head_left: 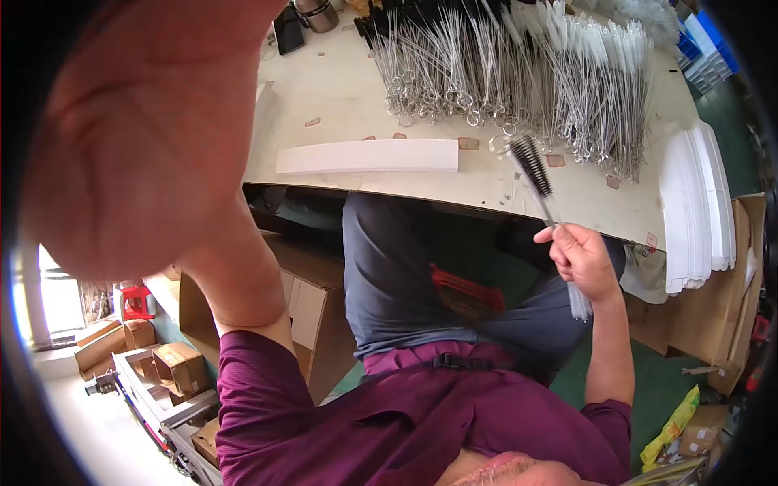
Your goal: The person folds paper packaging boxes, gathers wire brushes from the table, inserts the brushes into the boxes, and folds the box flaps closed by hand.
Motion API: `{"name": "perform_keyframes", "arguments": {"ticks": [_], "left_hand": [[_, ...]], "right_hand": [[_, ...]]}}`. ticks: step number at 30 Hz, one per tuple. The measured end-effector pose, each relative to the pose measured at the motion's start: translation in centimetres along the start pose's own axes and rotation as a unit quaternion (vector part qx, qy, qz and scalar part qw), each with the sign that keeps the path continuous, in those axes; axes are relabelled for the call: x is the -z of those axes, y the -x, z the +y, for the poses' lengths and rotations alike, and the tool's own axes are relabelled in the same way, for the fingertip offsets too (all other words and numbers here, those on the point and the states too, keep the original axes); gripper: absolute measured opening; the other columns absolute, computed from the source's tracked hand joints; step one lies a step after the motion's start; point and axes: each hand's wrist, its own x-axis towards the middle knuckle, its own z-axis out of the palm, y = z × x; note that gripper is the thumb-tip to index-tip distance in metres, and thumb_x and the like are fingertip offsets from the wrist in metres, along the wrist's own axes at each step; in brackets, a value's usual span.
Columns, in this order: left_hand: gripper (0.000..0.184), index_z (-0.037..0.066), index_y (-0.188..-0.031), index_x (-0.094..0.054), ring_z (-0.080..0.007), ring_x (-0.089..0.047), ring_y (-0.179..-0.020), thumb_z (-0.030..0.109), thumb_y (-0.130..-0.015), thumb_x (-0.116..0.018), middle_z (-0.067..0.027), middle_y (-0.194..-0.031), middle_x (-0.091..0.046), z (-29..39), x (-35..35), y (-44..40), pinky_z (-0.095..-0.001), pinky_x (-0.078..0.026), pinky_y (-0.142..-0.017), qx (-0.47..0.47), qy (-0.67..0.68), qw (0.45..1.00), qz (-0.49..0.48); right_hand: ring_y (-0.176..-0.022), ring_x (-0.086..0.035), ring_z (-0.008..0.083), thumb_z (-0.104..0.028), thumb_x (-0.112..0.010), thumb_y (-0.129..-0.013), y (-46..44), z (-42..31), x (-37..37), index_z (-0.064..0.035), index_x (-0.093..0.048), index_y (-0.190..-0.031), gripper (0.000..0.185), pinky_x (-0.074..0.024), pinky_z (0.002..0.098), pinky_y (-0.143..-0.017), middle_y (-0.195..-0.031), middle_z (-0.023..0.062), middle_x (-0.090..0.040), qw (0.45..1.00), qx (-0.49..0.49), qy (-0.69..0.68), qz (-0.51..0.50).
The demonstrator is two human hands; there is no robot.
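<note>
Slanting brush (532, 167): is pointing bristle-end up-left
Right hand (581, 259): is gripping it midway
Left hand (150, 138): is looming, grip unclear

A creased plum-purple top (438, 421) is worn at 6 o'clock; its left sleeve (255, 385), near 7 o'clock, and right sleeve (613, 421), at 4 o'clock, are cut short. At 5 o'clock, a black belt (480, 364) is fitted with a black buckle (447, 361). Slate-grey trousers (385, 275) are worn at 12 o'clock from it. The left hand (154, 146) and right hand (583, 263) are seen bare.
</note>
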Motion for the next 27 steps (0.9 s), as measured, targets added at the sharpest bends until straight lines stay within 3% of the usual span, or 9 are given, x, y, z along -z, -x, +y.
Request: {"name": "perform_keyframes", "arguments": {"ticks": [4,6,7,8,11,15,27], "left_hand": [[0.068,-0.008,-0.144,-0.048,-0.0617,-0.038,-0.137,0.033,-0.091,-0.058,-0.0379,-0.154,-0.036,6.4,-5.6,-2.2,-0.0776,-0.032,-0.107,0.001,0.029,0.994,0.103],[0.067,-0.008,-0.143,-0.048,-0.0610,-0.039,-0.136,0.033,-0.091,-0.058,-0.0376,-0.153,-0.037,6.5,-6.9,-2.3,-0.0769,-0.032,-0.107,0.000,0.023,0.994,0.105],[0.067,-0.008,-0.143,-0.049,-0.0607,-0.039,-0.136,0.033,-0.091,-0.058,-0.0374,-0.152,-0.037,6.7,-7.2,-2.3,-0.0766,-0.032,-0.107,0.001,0.015,0.995,0.099],[0.066,-0.008,-0.142,-0.049,-0.0604,-0.039,-0.135,0.032,-0.091,-0.058,-0.0372,-0.152,-0.038,6.9,-7.0,-2.2,-0.0762,-0.033,-0.107,0.000,0.005,0.996,0.094],[0.065,-0.008,-0.141,-0.049,-0.0594,-0.040,-0.134,0.032,-0.091,-0.058,-0.0367,-0.150,-0.039,8.8,-5.6,-2.3,-0.0752,-0.033,-0.106,-0.001,-0.028,0.998,0.055],[0.063,-0.008,-0.140,-0.050,-0.0582,-0.041,-0.133,0.031,-0.091,-0.058,-0.0361,-0.148,-0.040,10.6,-5.4,-1.9,-0.0738,-0.034,-0.106,0.004,-0.055,0.998,0.032],[0.057,-0.009,-0.136,-0.052,-0.0543,-0.045,-0.128,0.028,-0.093,-0.057,-0.0341,-0.142,-0.044,10.4,-6.6,-0.7,-0.0695,-0.036,-0.106,0.027,-0.076,0.996,0.036]], "right_hand": [[-0.053,-0.035,0.0009,-0.031,-0.051,-0.112,2.2,-3.4,0.4,0.0039,-0.068,-0.109,0.039,-0.0271,0.0194,-0.046,-0.067,-0.0062,-0.045,0.988,0.119,-0.033,0.092],[-0.054,-0.030,0.0010,-0.031,-0.048,-0.113,4.3,-6.1,0.9,0.0049,-0.067,-0.109,0.041,-0.0234,0.0208,-0.046,-0.066,-0.0076,-0.037,0.963,0.214,-0.088,0.138],[-0.055,-0.028,0.0018,-0.033,-0.047,-0.113,5.7,-7.1,1.6,0.0058,-0.063,-0.117,0.042,-0.0221,0.0214,-0.046,-0.068,-0.0072,-0.036,0.944,0.278,-0.114,0.135],[-0.061,-0.028,0.0034,-0.031,-0.047,-0.113,7.3,-8.1,4.0,0.0050,-0.054,-0.128,0.040,-0.0230,0.0197,-0.053,-0.073,-0.0061,-0.033,0.931,0.321,-0.174,0.013],[-0.048,-0.035,0.0073,-0.039,-0.053,-0.109,13.4,-13.6,8.3,-0.0044,-0.046,-0.143,0.049,-0.0299,0.0226,-0.038,-0.076,0.0019,-0.047,0.899,0.374,-0.227,-0.033],[-0.048,-0.035,0.0076,-0.038,-0.054,-0.108,13.3,-16.6,5.2,-0.0043,-0.047,-0.141,0.048,-0.0301,0.0227,-0.038,-0.076,0.0021,-0.047,0.877,0.414,-0.148,-0.197],[-0.048,-0.037,0.0085,-0.037,-0.056,-0.107,10.7,-16.4,2.4,-0.0040,-0.049,-0.136,0.044,-0.0308,0.0231,-0.038,-0.076,0.0028,-0.049,0.869,0.418,-0.099,-0.244]]}}
